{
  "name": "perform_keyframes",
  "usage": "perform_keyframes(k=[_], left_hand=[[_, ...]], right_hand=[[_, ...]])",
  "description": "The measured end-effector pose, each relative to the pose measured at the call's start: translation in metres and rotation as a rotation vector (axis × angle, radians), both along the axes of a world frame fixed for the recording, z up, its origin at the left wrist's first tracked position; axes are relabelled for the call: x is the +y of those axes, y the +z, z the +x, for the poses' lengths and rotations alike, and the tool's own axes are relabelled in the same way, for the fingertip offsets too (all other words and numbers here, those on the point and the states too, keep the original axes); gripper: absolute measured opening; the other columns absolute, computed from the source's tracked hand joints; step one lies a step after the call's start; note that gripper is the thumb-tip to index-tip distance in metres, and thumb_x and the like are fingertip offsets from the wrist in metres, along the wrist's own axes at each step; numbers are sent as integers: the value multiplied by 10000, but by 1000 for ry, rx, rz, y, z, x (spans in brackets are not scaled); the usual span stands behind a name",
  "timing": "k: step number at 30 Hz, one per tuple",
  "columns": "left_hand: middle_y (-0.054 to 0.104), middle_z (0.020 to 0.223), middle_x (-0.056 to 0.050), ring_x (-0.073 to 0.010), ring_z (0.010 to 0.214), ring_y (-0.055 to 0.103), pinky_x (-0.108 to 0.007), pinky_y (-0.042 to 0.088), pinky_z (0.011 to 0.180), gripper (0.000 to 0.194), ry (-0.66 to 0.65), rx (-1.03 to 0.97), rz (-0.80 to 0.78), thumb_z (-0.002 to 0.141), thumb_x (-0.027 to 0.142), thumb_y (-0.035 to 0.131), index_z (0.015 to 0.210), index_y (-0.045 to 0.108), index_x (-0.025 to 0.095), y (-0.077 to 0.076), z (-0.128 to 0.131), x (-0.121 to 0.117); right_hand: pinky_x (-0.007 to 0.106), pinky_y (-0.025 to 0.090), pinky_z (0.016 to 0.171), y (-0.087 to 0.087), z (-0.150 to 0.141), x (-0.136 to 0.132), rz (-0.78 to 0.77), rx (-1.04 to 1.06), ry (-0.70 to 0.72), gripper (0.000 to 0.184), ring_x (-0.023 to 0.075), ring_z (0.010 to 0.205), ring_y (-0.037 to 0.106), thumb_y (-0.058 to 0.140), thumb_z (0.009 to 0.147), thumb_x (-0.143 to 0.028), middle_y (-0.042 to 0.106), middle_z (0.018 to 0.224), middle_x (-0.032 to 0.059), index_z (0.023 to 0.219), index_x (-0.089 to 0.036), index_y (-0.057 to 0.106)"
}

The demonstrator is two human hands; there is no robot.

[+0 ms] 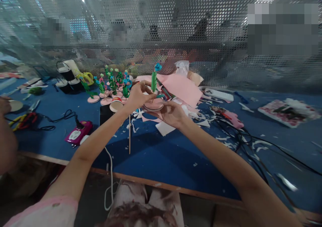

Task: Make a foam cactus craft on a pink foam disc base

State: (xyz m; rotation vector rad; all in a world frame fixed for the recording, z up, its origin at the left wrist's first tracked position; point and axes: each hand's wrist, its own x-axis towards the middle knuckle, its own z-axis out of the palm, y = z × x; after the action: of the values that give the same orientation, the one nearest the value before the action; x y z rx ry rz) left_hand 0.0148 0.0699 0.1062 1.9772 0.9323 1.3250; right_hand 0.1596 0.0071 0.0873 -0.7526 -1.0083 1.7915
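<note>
My left hand pinches a green stem topped with a small blue flower, holding it upright. The stem stands on a round pink disc that my right hand cups from below, fingers curled round its edge. Both hands are raised a little above the blue table. A thin wooden stick lies on the table below my left wrist.
Several finished green-stemmed flowers on pink discs stand behind my left hand. Pink foam sheets, paper scraps, black cables, a magenta device, yellow scissors and black-and-white cups lie around. Another person's arm is at the left. A perforated screen stands behind.
</note>
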Motion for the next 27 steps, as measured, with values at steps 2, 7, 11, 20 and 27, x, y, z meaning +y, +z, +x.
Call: perform_keyframes(k=[2, 7, 11, 20, 27], left_hand=[[634, 623, 30, -132, 629, 640, -258, 504, 646, 388, 21, -4, -13, 564, 236, 828, 810, 534, 175, 3, -2, 1], [622, 657, 4, -173, 716, 653, -311, 513, 727, 378, 104, -33, 17, 577, 230, 822, 817, 537, 168, 18, -20, 9], [621, 698, -16, -208, 790, 650, -338, 509, 743, 385, 246, -83, 72, 599, 289, 809, 847, 542, 165, 27, -51, 18], [601, 624, -1, -206, 718, 639, -349, 504, 718, 333, 532, -118, 31, 543, 177, 797, 745, 533, 172, 8, -149, 28], [583, 541, 26, -162, 590, 593, -273, 452, 607, 281, 603, -94, -62, 496, 77, 757, 664, 548, 160, -7, -215, 24]], right_hand=[[452, 436, 996, -1, 0, 1, 13, 27, 9, 318, 249, 1137, 558, 458, 711, -350, 666, 1095, 78, 957, -199, 592], [468, 443, 966, -7, 1, 6, -14, -6, 28, 391, 270, 1191, 505, 419, 766, -530, 634, 1125, 138, 882, -195, 581], [497, 438, 955, -19, -2, 10, 13, -98, 53, 478, 293, 1169, 519, 379, 755, -614, 637, 1099, 156, 860, -195, 581], [440, 282, 1095, -63, -17, 9, 430, -458, -177, 415, 221, 1269, 449, 511, 726, -560, 562, 1273, 83, 999, -249, 525], [489, 353, 1024, -58, -55, -8, 765, -822, -106, 266, 265, 1201, 500, 575, 731, -344, 574, 1238, 100, 968, -225, 557]])
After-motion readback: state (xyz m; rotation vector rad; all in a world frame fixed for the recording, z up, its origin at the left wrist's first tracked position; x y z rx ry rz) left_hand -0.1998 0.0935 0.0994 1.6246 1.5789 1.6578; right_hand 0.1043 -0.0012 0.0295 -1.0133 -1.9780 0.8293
